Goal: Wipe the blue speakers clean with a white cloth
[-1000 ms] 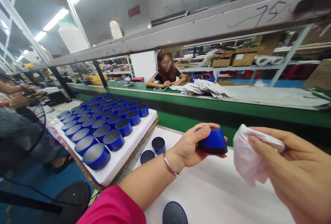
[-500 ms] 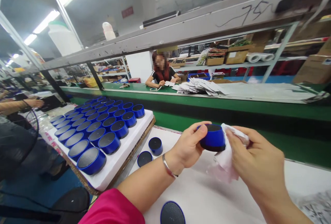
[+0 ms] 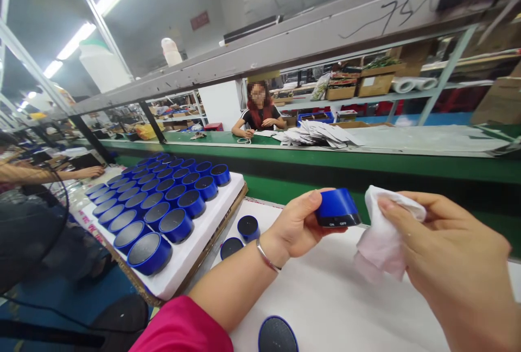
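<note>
My left hand (image 3: 303, 222) grips a round blue speaker (image 3: 337, 204), its black base with ON and OFF lettering turned toward me. To the right, my right hand (image 3: 451, 243) pinches a crumpled white cloth (image 3: 385, 232), which is apart from the speaker. Below them, white sheeting covers the work surface (image 3: 325, 292). On it lie a blue speaker with a dark mesh top (image 3: 278, 336) near the bottom edge, and two more, a black-topped one (image 3: 248, 226) and a neighbour (image 3: 231, 248) partly behind my left forearm.
At left, a white foam tray (image 3: 211, 213) carries rows of similar blue speakers. A green conveyor bench (image 3: 407, 178) runs behind my hands. Across it sits a person (image 3: 260, 116) beside a pile of white papers (image 3: 317, 134). Another person's arm (image 3: 81, 173) reaches in at far left.
The cloth has come away from the speaker as my right hand moved right. My left hand has tilted the speaker, so its top no longer shows and the lettered base does.
</note>
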A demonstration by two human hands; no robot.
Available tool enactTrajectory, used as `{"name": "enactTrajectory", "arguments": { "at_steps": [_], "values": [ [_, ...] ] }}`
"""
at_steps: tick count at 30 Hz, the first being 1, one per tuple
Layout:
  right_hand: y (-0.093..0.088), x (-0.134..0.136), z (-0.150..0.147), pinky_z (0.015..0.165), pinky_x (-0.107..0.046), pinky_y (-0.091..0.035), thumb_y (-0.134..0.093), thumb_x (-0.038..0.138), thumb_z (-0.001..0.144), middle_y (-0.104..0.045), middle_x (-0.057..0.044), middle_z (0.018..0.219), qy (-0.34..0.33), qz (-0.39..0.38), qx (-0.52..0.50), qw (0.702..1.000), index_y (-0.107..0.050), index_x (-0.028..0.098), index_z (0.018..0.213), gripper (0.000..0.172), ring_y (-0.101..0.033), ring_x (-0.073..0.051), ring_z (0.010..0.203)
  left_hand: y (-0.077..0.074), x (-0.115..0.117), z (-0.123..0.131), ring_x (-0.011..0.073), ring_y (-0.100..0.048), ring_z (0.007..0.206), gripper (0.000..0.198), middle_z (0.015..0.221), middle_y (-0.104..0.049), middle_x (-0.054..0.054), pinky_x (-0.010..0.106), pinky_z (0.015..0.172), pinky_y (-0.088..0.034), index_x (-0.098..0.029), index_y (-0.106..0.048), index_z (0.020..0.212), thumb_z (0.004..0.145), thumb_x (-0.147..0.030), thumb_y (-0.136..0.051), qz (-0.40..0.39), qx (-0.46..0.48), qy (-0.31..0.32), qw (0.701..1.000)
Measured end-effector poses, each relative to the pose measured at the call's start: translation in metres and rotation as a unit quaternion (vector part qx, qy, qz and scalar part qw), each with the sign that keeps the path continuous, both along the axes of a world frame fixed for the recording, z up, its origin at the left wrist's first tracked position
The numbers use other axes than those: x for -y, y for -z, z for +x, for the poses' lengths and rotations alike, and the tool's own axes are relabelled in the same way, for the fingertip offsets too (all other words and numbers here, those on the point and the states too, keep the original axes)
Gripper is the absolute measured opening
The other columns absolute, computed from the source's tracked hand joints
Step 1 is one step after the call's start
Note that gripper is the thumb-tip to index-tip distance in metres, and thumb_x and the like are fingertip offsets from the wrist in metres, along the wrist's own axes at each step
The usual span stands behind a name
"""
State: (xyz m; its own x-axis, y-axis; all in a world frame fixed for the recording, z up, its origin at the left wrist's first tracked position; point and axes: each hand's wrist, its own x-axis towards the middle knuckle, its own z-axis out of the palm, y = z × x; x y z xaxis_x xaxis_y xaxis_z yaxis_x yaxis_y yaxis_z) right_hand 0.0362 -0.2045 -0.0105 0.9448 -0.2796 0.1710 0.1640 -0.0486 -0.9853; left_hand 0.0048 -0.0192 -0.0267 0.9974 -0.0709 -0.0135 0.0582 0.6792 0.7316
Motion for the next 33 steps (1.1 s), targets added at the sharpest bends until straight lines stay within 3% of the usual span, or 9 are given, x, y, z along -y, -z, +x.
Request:
{"name": "enactTrajectory", "arguments": {
  "at_steps": [2, 5, 7, 10, 15, 19, 23, 29, 33],
  "values": [
    [0.002, -0.006, -0.014, 0.057, -0.033, -0.053, -0.096, 0.063, 0.064, -0.079, -0.008, 0.088, 0.024, -0.059, 0.089, 0.994, -0.086, 0.022, 0.099, 0.054, -0.066, -0.021, 0.066, -0.003, 0.002, -0.002, 0.0246, -0.072, 0.102, 0.086, 0.116, -0.080, 0.010, 0.034, 0.085, -0.059, -0.016, -0.085, 0.115, 0.051, -0.065, -0.116, -0.008, 0.006, -0.002, 1.000],
    [0.011, -0.019, -0.025, 0.064, -0.033, -0.054, -0.085, 0.063, 0.087, -0.077, -0.006, 0.085, 0.021, -0.150, 0.241, 0.959, -0.083, 0.024, 0.094, 0.040, -0.064, -0.019, 0.067, -0.004, 0.005, -0.006, 0.0179, -0.069, 0.092, 0.085, 0.103, -0.078, 0.004, 0.030, 0.083, -0.055, -0.017, -0.085, 0.115, 0.049, -0.059, -0.119, 0.003, 0.008, -0.018, 1.000],
    [0.018, -0.026, -0.022, 0.063, -0.034, -0.053, -0.078, 0.065, 0.091, -0.076, -0.007, 0.082, 0.010, -0.156, 0.243, 0.957, -0.080, 0.024, 0.090, 0.041, -0.063, -0.019, 0.065, -0.002, 0.006, -0.007, 0.0164, -0.068, 0.088, 0.086, 0.098, -0.076, 0.003, 0.029, 0.082, -0.054, -0.017, -0.084, 0.115, 0.047, -0.056, -0.120, 0.014, -0.001, -0.020, 1.000],
    [0.023, -0.029, -0.006, 0.057, -0.036, -0.051, -0.076, 0.073, 0.079, -0.073, -0.008, 0.074, -0.016, -0.130, 0.139, 0.982, -0.077, 0.024, 0.084, 0.049, -0.062, -0.021, 0.060, 0.000, 0.006, -0.005, 0.0213, -0.070, 0.093, 0.082, 0.103, -0.078, 0.006, 0.034, 0.085, -0.056, -0.016, -0.083, 0.116, 0.054, -0.058, -0.117, 0.012, -0.014, -0.010, 1.000],
    [0.016, -0.020, 0.010, 0.046, -0.035, -0.045, -0.082, 0.076, 0.061, -0.070, -0.007, 0.068, -0.055, -0.083, 0.046, 0.994, -0.078, 0.021, 0.084, 0.059, -0.060, -0.023, 0.055, -0.002, 0.003, 0.001, 0.0214, -0.068, 0.090, 0.054, 0.102, -0.078, 0.011, 0.031, 0.081, -0.051, -0.011, -0.083, 0.107, 0.093, -0.061, -0.094, -0.021, -0.060, 0.008, 0.998],
    [0.007, -0.017, 0.007, 0.047, -0.036, -0.053, -0.088, 0.067, 0.053, -0.076, -0.009, 0.078, -0.047, -0.024, -0.004, 0.999, -0.081, 0.020, 0.089, 0.060, -0.066, -0.025, 0.057, -0.013, 0.005, 0.000, 0.0215, -0.071, 0.095, 0.058, 0.108, -0.080, 0.015, 0.029, 0.078, -0.051, -0.009, -0.083, 0.116, 0.117, -0.062, -0.058, -0.054, -0.105, 0.032, 0.992],
    [0.003, -0.016, 0.008, 0.052, -0.035, -0.056, -0.089, 0.063, 0.045, -0.078, -0.011, 0.085, -0.036, 0.005, -0.026, 0.999, -0.084, 0.020, 0.088, 0.061, -0.069, -0.025, 0.065, -0.025, 0.010, -0.002, 0.0173, -0.070, 0.079, 0.069, 0.094, -0.076, 0.010, 0.027, 0.067, -0.053, -0.011, -0.079, 0.100, 0.124, -0.059, -0.035, -0.076, -0.180, -0.009, 0.981],
    [-0.002, -0.011, 0.011, 0.052, -0.034, -0.055, -0.089, 0.062, 0.042, -0.079, -0.010, 0.088, -0.018, 0.013, -0.032, 0.999, -0.084, 0.020, 0.089, 0.063, -0.067, -0.024, 0.068, -0.025, 0.012, -0.005, 0.0171, -0.072, 0.074, 0.056, 0.090, -0.074, 0.009, 0.025, 0.064, -0.058, -0.010, -0.077, 0.097, 0.121, -0.055, -0.053, -0.049, -0.187, -0.026, 0.981],
    [-0.009, -0.005, 0.012, 0.052, -0.035, -0.054, -0.087, 0.059, 0.040, -0.077, -0.011, 0.087, -0.008, 0.020, -0.036, 0.999, -0.084, 0.020, 0.087, 0.061, -0.066, -0.024, 0.068, -0.022, 0.011, 0.006, 0.0144, -0.068, 0.071, 0.023, 0.088, -0.074, 0.006, 0.024, 0.065, -0.058, -0.011, -0.078, 0.095, 0.105, -0.032, -0.082, 0.086, -0.143, -0.093, 0.982]
  ]
}}
